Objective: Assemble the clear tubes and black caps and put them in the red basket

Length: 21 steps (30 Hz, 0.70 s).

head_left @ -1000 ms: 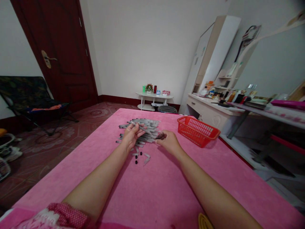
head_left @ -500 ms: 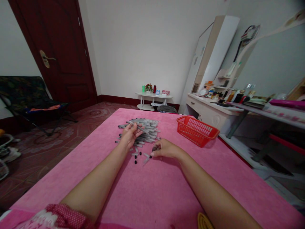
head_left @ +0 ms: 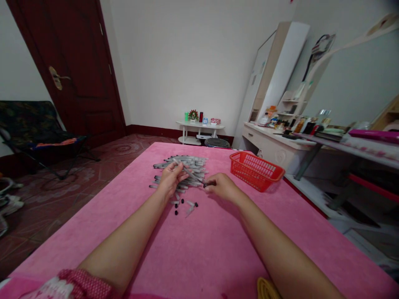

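A heap of several grey pens (head_left: 183,168) lies on the pink cloth-covered table (head_left: 199,249). My left hand (head_left: 170,179) is closed round one grey pen (head_left: 190,172) that slants toward the right. My right hand (head_left: 220,186) pinches the near tip of that same pen, where a small dark piece shows between the fingers. A few small black caps (head_left: 176,205) and short grey pieces (head_left: 190,204) lie loose on the cloth just in front of both hands.
A red plastic basket (head_left: 256,170) stands to the right of the pens. Right of the table stands a white dresser with bottles (head_left: 280,137). A dark door (head_left: 62,70), a folding chair (head_left: 37,133) and a small white side table (head_left: 201,128) stand beyond.
My right hand went down to the loose pieces on the cloth, then came back up to the tip of the pen in my left hand. The left hand stayed put.
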Tool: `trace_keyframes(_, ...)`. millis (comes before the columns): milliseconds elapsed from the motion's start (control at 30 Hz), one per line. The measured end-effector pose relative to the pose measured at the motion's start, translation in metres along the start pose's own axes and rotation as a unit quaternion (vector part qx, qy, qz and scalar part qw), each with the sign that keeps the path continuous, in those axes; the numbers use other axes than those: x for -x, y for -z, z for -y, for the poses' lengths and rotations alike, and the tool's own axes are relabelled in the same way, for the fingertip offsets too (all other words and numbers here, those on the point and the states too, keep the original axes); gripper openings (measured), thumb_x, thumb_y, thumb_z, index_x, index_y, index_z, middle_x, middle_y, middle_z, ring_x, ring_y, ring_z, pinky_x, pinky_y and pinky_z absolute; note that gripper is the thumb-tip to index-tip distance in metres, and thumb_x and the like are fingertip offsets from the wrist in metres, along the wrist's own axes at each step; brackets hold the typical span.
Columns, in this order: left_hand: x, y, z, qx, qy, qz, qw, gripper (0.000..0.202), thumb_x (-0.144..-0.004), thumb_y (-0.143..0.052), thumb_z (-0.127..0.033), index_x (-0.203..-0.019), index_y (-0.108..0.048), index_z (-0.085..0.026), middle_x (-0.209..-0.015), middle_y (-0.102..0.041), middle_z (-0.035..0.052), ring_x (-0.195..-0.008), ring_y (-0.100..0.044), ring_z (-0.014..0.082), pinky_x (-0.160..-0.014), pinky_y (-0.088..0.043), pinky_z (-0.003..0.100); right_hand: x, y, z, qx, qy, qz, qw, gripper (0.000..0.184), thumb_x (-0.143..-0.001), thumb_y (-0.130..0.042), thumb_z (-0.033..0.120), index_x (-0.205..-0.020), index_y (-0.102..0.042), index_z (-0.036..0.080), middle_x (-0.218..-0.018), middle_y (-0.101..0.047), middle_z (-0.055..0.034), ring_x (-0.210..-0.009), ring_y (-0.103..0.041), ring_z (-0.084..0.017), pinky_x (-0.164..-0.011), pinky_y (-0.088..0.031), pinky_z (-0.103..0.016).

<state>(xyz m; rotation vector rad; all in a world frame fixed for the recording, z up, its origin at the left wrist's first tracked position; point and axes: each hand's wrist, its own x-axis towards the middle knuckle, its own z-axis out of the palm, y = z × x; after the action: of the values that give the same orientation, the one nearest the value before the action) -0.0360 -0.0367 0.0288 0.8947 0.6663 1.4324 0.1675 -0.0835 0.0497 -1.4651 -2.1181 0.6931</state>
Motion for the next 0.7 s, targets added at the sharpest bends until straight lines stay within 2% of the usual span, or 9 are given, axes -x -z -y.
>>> trace_keyframes(100,-0.005,0.009,-0.002,0.017,-0.015,-0.023,0.999,0.025,-0.073,-0.071,-0.027,-0.084,-0.052,-0.015,-0.083,-0.069,0.0038,-0.073,-0.070,0.0169,-0.061,-0.057,0.023,0.011,0.037,-0.006,0.063,-0.008,0.058,0.996,0.010,-0.065,-0.061,0.017,-0.067,-0.070,0.015,-0.058,-0.063,0.0000,-0.056,-0.053,-0.011,-0.052,-0.034,-0.020)
trace_keyframes(167,-0.008,0.014,-0.002,0.024,-0.018,-0.034,0.999,0.024,-0.074,-0.071,-0.027,-0.084,-0.053,-0.015,-0.083,-0.069,0.0035,-0.073,-0.070,0.0161,-0.062,-0.057,0.023,0.018,0.064,-0.011,0.082,-0.024,0.052,0.995,0.012,-0.065,-0.061,0.018,-0.069,-0.072,0.015,-0.061,-0.065,-0.0008,-0.057,-0.056,-0.012,-0.053,-0.037,-0.020)
trace_keyframes(233,-0.010,0.017,-0.001,0.021,-0.021,-0.037,0.999,0.024,-0.074,-0.071,-0.028,-0.084,-0.053,-0.015,-0.083,-0.069,0.0036,-0.073,-0.070,0.0158,-0.063,-0.057,0.023,0.025,0.087,-0.017,0.115,-0.064,-0.019,0.991,0.015,-0.068,-0.061,0.022,-0.075,-0.073,0.016,-0.068,-0.069,-0.0030,-0.063,-0.060,-0.014,-0.056,-0.039,-0.021)
trace_keyframes(267,-0.010,0.018,0.001,0.017,-0.023,-0.034,0.999,0.025,-0.074,-0.071,-0.029,-0.084,-0.053,-0.015,-0.084,-0.069,0.0038,-0.074,-0.070,0.0160,-0.063,-0.057,0.023,0.028,0.096,-0.020,0.150,-0.096,-0.079,0.981,0.016,-0.069,-0.062,0.024,-0.079,-0.073,0.018,-0.073,-0.070,-0.0039,-0.067,-0.061,-0.015,-0.058,-0.040,-0.022)
trace_keyframes(367,-0.010,0.017,0.004,0.004,-0.029,-0.021,0.999,0.027,-0.073,-0.072,-0.032,-0.085,-0.054,-0.014,-0.086,-0.069,0.0049,-0.077,-0.070,0.0171,-0.064,-0.057,0.024,0.038,0.118,-0.029,0.260,-0.222,-0.226,0.912,0.024,-0.072,-0.062,0.031,-0.091,-0.074,0.024,-0.089,-0.071,-0.0061,-0.079,-0.064,-0.022,-0.063,-0.042,-0.027)
trace_keyframes(433,-0.009,0.016,0.005,0.000,-0.028,-0.014,1.000,0.027,-0.073,-0.072,-0.032,-0.085,-0.055,-0.014,-0.086,-0.069,0.0050,-0.078,-0.070,0.0174,-0.064,-0.057,0.024,0.043,0.126,-0.034,0.294,-0.286,-0.272,0.871,0.028,-0.073,-0.062,0.036,-0.098,-0.073,0.028,-0.094,-0.071,-0.0077,-0.084,-0.064,-0.025,-0.063,-0.042,-0.030)
trace_keyframes(500,-0.008,0.015,0.006,0.000,-0.025,-0.010,1.000,0.027,-0.073,-0.072,-0.032,-0.084,-0.055,-0.014,-0.086,-0.069,0.0046,-0.078,-0.070,0.0176,-0.065,-0.057,0.025,0.047,0.131,-0.039,0.302,-0.318,-0.293,0.850,0.030,-0.074,-0.061,0.039,-0.100,-0.072,0.029,-0.095,-0.070,-0.0094,-0.087,-0.064,-0.028,-0.062,-0.042,-0.031)
trace_keyframes(600,-0.008,0.015,0.006,-0.001,-0.021,-0.012,1.000,0.025,-0.073,-0.071,-0.031,-0.084,-0.055,-0.014,-0.085,-0.069,0.0043,-0.077,-0.070,0.0176,-0.065,-0.057,0.025,0.047,0.131,-0.043,0.298,-0.319,-0.298,0.849,0.031,-0.073,-0.062,0.040,-0.100,-0.072,0.029,-0.095,-0.070,-0.0094,-0.085,-0.064,-0.027,-0.062,-0.043,-0.031)
trace_keyframes(700,-0.009,0.015,0.006,0.000,-0.015,-0.020,1.000,0.023,-0.075,-0.070,-0.030,-0.084,-0.055,-0.014,-0.084,-0.069,0.0043,-0.076,-0.070,0.0175,-0.066,-0.057,0.025,0.039,0.120,-0.040,0.270,-0.255,-0.254,0.893,0.026,-0.072,-0.062,0.035,-0.094,-0.074,0.025,-0.089,-0.071,-0.0065,-0.078,-0.064,-0.022,-0.060,-0.042,-0.027)
